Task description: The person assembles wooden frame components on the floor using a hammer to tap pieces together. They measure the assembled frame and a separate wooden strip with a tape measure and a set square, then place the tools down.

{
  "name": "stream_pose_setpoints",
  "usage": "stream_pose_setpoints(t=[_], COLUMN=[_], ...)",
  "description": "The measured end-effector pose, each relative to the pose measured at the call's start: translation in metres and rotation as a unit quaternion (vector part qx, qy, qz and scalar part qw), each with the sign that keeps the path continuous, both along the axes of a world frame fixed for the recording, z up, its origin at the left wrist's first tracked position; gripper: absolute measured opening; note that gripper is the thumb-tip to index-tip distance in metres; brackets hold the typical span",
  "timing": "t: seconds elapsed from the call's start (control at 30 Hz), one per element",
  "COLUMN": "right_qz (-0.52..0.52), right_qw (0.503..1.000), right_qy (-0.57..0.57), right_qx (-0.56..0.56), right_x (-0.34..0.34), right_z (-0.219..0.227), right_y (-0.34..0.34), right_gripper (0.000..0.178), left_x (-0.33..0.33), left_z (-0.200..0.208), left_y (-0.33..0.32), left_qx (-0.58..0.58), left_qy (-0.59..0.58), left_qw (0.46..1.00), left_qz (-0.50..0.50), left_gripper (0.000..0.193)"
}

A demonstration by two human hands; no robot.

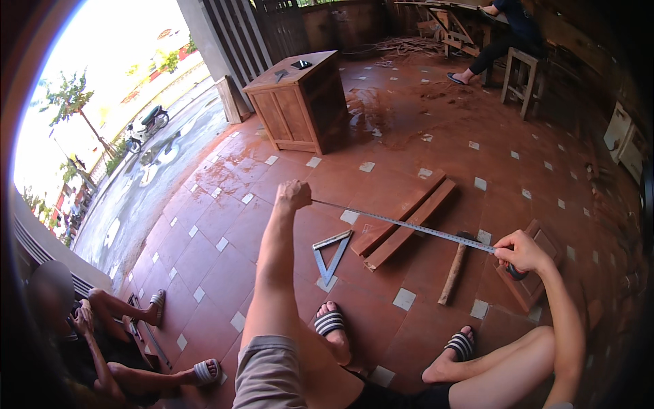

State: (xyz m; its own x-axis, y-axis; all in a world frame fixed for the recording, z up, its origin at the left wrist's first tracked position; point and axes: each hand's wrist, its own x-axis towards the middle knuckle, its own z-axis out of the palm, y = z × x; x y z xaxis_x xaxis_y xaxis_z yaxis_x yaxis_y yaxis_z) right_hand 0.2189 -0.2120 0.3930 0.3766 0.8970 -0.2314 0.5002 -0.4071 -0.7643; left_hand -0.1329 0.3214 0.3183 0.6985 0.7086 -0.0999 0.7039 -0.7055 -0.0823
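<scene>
A measuring tape [422, 229] is stretched across in front of me, its pale blade running between my two hands. My left hand [294, 194], arm held straight out, is closed on the far end of the blade. At the other end, my right hand [524, 253] pinches the blade, with the dark tape case partly hidden under its fingers. Below the blade lie two reddish wooden bars [392, 248], side by side on the floor. A hammer [452, 276] with a wooden handle rests to their right, and a metal set square [338, 259] to their left.
A small framed wooden panel [540, 247] lies beneath my right hand. A wooden cabinet [286, 116] with a phone [300, 65] on top stands ahead. One person [95, 341] sits at lower left; another [514, 27] sits on a stool [521, 75] at the back right.
</scene>
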Motion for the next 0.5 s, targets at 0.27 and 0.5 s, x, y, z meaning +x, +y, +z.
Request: stream_pose_setpoints(t=[0.27,0.5], right_qz=[-0.057,-0.222], right_qw=[0.994,0.957], right_qy=[0.009,-0.111], right_qx=[-0.095,-0.148], right_x=[0.041,0.112], right_z=[-0.008,-0.051], right_y=[-0.029,-0.090], right_gripper=[0.018,0.020], left_x=[-0.043,-0.059], left_z=[0.002,0.001], left_y=[0.015,0.019], left_qx=[0.069,0.091], left_qy=[0.057,0.022], left_qw=[0.991,0.977], left_qz=[0.097,0.194], left_gripper=[0.022,0.024])
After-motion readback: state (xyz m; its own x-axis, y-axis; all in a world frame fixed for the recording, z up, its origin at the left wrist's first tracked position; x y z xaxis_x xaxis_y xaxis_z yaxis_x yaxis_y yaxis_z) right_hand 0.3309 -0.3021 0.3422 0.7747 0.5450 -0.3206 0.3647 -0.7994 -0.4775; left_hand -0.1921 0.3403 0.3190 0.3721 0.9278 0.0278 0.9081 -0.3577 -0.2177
